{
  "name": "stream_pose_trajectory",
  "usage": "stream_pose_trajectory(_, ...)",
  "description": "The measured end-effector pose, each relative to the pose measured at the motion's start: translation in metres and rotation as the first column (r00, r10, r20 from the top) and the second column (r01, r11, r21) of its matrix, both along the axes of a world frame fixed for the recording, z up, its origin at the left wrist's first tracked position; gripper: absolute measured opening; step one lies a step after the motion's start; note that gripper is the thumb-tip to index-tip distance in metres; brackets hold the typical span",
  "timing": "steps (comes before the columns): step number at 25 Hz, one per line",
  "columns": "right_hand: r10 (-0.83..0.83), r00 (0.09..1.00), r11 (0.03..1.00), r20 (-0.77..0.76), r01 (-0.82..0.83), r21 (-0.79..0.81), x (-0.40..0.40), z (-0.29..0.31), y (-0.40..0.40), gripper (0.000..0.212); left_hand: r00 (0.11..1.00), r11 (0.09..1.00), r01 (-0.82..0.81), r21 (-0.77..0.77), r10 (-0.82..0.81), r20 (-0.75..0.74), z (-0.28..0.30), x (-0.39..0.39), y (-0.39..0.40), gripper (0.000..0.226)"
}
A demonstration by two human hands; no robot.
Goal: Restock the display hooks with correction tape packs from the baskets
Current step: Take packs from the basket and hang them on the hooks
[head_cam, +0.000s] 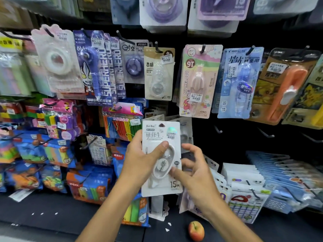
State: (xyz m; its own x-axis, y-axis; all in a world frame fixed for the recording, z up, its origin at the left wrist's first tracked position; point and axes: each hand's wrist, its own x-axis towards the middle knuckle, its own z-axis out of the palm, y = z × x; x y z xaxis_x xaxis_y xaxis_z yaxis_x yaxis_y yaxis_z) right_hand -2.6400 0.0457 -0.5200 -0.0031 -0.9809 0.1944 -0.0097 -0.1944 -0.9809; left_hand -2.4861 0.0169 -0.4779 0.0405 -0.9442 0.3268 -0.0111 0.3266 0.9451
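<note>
Held pack: white BaBo pack [161, 154], upright, front facing the camera, at picture centre, in front of the black display wall [244, 137].
Left hand [139, 159]: grasps the pack by its left edge, thumb pressed across the clear blister.
Right hand [194, 170]: at 3 o'clock of the pack, fingers curled; index tip touches the card's lower right, other fingers reach behind its right edge.
Hooks, 12 o'clock: row of hanging packs, among them the beige pack [159, 74], pink Melody pack [197, 81], blue pack [239, 82] and orange pack [283, 84].
Bare hooks [265, 134]: at 3 o'clock of the held pack, carrying nothing.
Stock, 4 o'clock: stacked white and blue packs [272, 173]; their container cannot be told.
Stock, 9 o'clock: coloured stationery bags [57, 151].
Apple [196, 231]: on the dark ledge at 6 o'clock.
</note>
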Motion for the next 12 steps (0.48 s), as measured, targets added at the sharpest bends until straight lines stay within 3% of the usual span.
stream_pose_trajectory(3, -0.185, 0.981, 0.977, 0.057, 0.19, -0.1, -0.007, 0.003, 0.001, 0.046, 0.879, 0.95, -0.134, -0.28, 0.245, 0.409, 0.002, 0.005, -0.012, 0.042)
stream_pose_trajectory(5, -0.304, 0.952, 0.943, -0.015, 0.299, -0.148, -0.012, 0.002, 0.008, 0.036, 0.793, 0.952, -0.084, -0.296, 0.244, 0.559, -0.003, 0.012, -0.021, 0.058)
stream_pose_trajectory(8, -0.352, 0.92, 0.93, -0.174, 0.324, -0.171, -0.009, -0.002, 0.018, 0.026, 0.751, 0.986, -0.027, -0.163, 0.128, 0.648, -0.016, 0.018, -0.027, 0.067)
stream_pose_trajectory(12, -0.432, 0.894, 0.898, -0.117, 0.414, -0.148, 0.0, -0.001, 0.023, 0.029, 0.752, 0.981, -0.055, -0.186, 0.164, 0.639, -0.022, 0.022, -0.026, 0.067)
